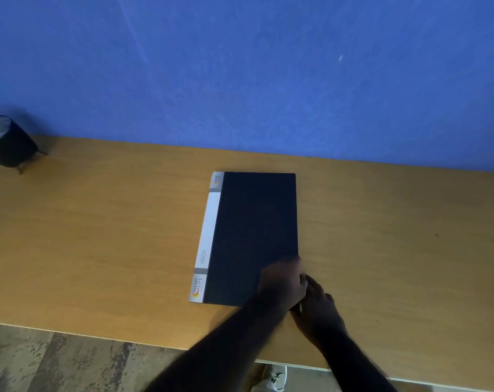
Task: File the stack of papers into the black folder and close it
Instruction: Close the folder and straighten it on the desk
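The black folder (254, 239) was laid closed and flat on the wooden table (98, 236), nearer its far edge, with the white spine strip turned leftward. Nothing of its contents could be seen. Its near right corner was covered by the left hand (282, 284), pressed flat, fingers blurred. The right hand (316, 306) was set just beside that corner, touching the edge; its grip could not be told.
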